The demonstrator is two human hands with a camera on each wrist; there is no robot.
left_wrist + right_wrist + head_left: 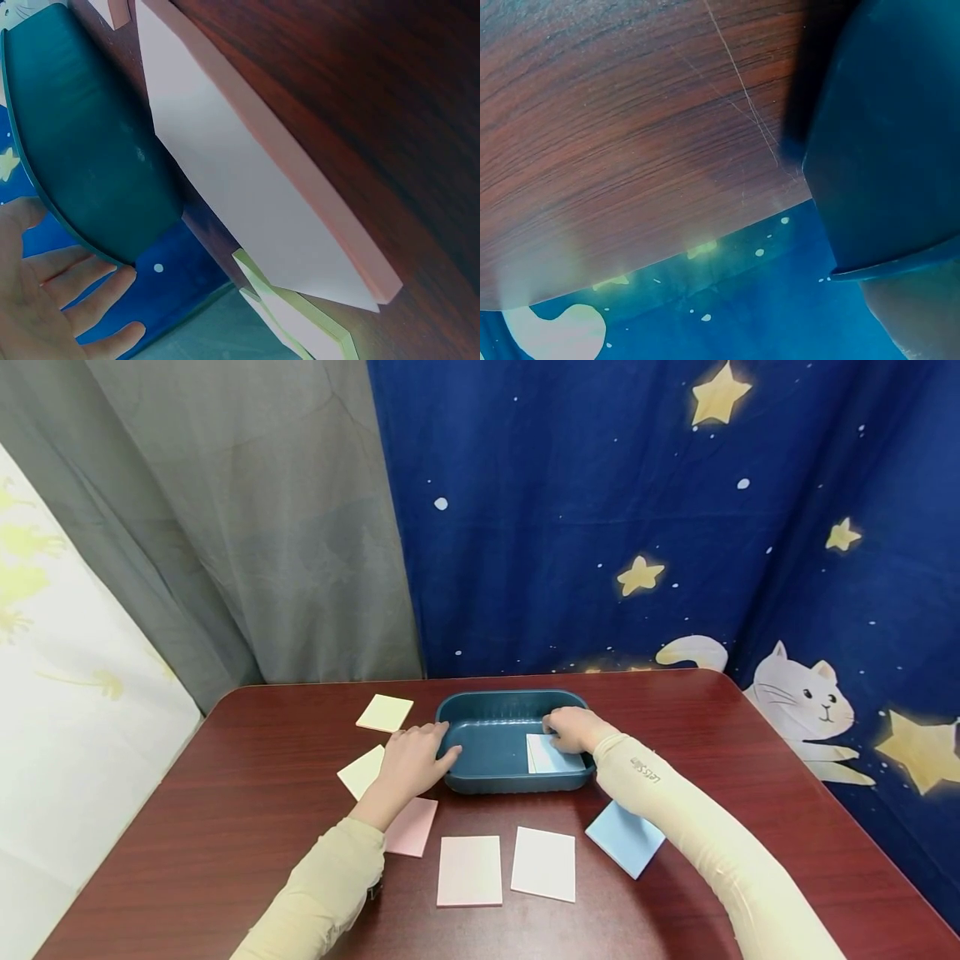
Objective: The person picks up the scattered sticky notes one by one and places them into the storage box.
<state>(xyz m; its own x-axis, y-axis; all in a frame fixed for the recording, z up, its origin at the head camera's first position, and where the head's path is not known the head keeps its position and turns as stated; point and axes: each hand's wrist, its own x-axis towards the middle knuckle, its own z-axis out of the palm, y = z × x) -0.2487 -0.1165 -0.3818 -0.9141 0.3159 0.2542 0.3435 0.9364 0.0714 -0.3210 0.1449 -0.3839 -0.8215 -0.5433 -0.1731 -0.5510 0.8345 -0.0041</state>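
Note:
A dark teal plastic tub [480, 783] stands toward the back of the table. My left hand [411, 763] is at its left end, fingers spread; in the left wrist view fingers [105, 296] reach the tub's rim. My right hand [576, 729] dips into the right side of the tub with bent fingers, over a light blue square paper pad [558, 758]. A white square [533, 752] shows under that pad's left side. The right fingertips and thumb are hidden, so a grip on the pad cannot be made out. The right wrist view shows mostly the tub's outer wall [885, 165].
On the dark red table [247, 810] lie square paper pads: pale yellow ones [385, 713] at left, a pink pad [412, 827] by the left forearm, a pale pink pad [469, 871] and a white pad [543, 863] in front, and a blue pad [626, 838] beside the right forearm.

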